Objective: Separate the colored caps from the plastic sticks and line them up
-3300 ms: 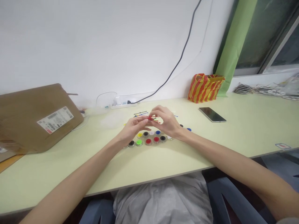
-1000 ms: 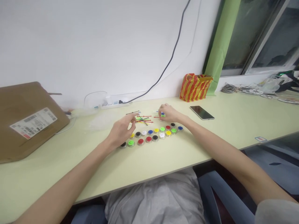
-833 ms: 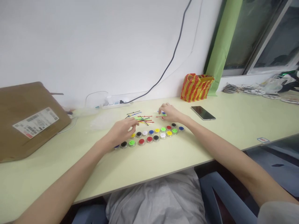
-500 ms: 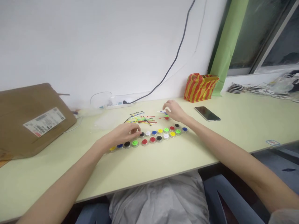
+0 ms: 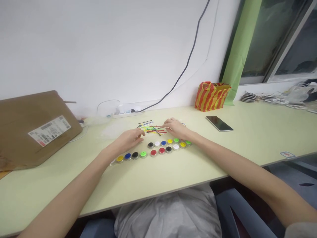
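Note:
A loose pile of thin coloured arrow pointers (image 5: 156,130) lies on the table between my two hands. My right hand (image 5: 176,128) reaches over the pile's right end, its extended fingertips at a red arrow; I see no grip on it. Beside the pile's left end is my left hand (image 5: 132,137), fingers loosely bent and thumb apart, nothing visible in it. Nearer to me stand two rows of small round pieces with coloured tops on clear bases, among them a black piece (image 5: 151,144), a red piece (image 5: 153,152) and a green piece (image 5: 143,154). My right forearm hides the rows' right end.
A cardboard box (image 5: 37,132) stands at the left. Behind the pile are a power strip (image 5: 126,114) and clear plastic. A phone (image 5: 219,123) and a red-yellow striped bag (image 5: 212,96) are to the right. The table's front edge is close to my lap.
My right hand has come down and left from the arrow-topped pieces at the right to the pile. My left hand has drawn slightly left, uncovering the black piece.

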Tool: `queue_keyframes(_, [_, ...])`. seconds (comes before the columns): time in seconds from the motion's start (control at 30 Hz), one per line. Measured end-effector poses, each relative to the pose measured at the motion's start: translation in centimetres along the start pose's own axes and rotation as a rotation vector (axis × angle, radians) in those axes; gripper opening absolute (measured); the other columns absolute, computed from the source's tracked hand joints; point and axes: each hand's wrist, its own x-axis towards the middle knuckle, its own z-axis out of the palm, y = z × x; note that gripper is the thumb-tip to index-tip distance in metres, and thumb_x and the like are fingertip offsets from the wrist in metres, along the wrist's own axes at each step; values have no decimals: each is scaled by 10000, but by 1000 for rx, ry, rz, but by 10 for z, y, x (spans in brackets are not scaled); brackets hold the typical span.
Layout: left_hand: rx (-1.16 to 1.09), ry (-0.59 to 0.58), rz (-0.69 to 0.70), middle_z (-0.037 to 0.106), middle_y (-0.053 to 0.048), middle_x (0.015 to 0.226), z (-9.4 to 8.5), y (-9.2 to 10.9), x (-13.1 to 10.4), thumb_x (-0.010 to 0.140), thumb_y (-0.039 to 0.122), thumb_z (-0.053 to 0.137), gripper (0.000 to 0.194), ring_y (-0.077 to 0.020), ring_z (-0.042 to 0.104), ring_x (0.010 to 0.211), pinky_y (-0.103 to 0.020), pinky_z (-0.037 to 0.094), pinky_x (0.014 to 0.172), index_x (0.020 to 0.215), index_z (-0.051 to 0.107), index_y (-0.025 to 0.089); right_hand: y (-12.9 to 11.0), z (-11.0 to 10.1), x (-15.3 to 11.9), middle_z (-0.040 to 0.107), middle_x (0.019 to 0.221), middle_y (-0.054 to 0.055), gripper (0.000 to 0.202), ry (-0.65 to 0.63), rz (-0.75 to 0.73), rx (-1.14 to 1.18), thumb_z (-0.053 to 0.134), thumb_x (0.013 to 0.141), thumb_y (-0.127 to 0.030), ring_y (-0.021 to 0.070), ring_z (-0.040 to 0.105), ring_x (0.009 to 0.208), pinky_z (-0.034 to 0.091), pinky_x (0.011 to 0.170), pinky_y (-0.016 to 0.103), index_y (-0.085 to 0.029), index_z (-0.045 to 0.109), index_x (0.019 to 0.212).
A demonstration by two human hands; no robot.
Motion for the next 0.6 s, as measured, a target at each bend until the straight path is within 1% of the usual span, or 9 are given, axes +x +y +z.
queue_keyframes(0.07, [21, 71, 24, 645, -56, 997, 1, -2, 0, 959, 339, 484, 211, -203, 617, 764, -313, 436, 712, 1028, 654, 236, -2, 1, 2, 639, 1264, 116, 395, -25, -41, 18, 431, 1041, -190, 259, 510, 1154, 396, 990, 399, -262, 678, 1341])
queue_keyframes(0.13, [25, 128, 29, 612, -53, 1018, 3, -3, 1, 965, 325, 477, 212, -195, 605, 746, -316, 439, 710, 1057, 646, 238, -8, 2, 5, 650, 1242, 118, 349, -34, -57, 26, 467, 1053, -269, 257, 521, 1150, 404, 976, 385, -265, 689, 1323])
queue_keyframes(0.17, [15, 153, 31, 597, -50, 1018, 4, -3, 2, 964, 325, 483, 213, -191, 599, 740, -317, 443, 711, 1072, 645, 239, -11, 3, 8, 662, 1209, 119, 325, -28, -46, 25, 485, 1050, -292, 253, 534, 1133, 410, 964, 374, -255, 711, 1280])
queue_keyframes(0.23, [-27, 194, 42, 573, -45, 1018, 7, -2, 3, 958, 324, 505, 209, -182, 594, 743, -318, 458, 719, 1086, 647, 239, -17, 5, 16, 692, 1111, 116, 277, -7, 7, 17, 516, 1037, -310, 245, 568, 1073, 422, 926, 352, -221, 760, 1134])
queue_keyframes(0.3, [-78, 221, 66, 552, -45, 1032, 11, 1, 4, 946, 314, 530, 196, -177, 596, 775, -323, 478, 750, 1077, 651, 232, -22, 9, 26, 718, 1012, 113, 255, 15, 72, 1, 550, 1016, -319, 243, 596, 1011, 432, 871, 334, -194, 770, 988])
queue_keyframes(0.37, [-117, 249, 94, 535, -51, 1050, 14, 4, 5, 934, 287, 546, 180, -184, 603, 838, -333, 493, 792, 1062, 656, 223, -26, 14, 37, 736, 946, 110, 234, 19, 124, -12, 595, 986, -333, 243, 619, 951, 436, 809, 324, -185, 760, 909])
queue_keyframes(0.43, [-127, 286, 108, 525, -59, 1065, 17, 6, 6, 928, 257, 551, 168, -193, 601, 884, -345, 502, 822, 1044, 666, 219, -29, 19, 47, 746, 912, 107, 189, 9, 161, -10, 640, 950, -309, 237, 635, 900, 436, 768, 314, -183, 749, 861])
queue_keyframes(0.5, [-116, 323, 102, 526, -65, 1071, 19, 7, 6, 931, 243, 544, 158, -193, 596, 889, -352, 509, 830, 1013, 678, 216, -31, 24, 55, 752, 898, 104, 135, 0, 183, 3, 662, 917, -247, 226, 647, 861, 437, 747, 304, -182, 738, 827])
queue_keyframes(0.6, [-103, 341, 68, 560, -73, 1091, 20, 7, 6, 952, 279, 527, 170, -190, 613, 872, -348, 514, 821, 975, 681, 211, -31, 28, 64, 758, 893, 93, 91, 6, 197, 28, 662, 880, -180, 211, 660, 820, 439, 716, 290, -178, 727, 817])
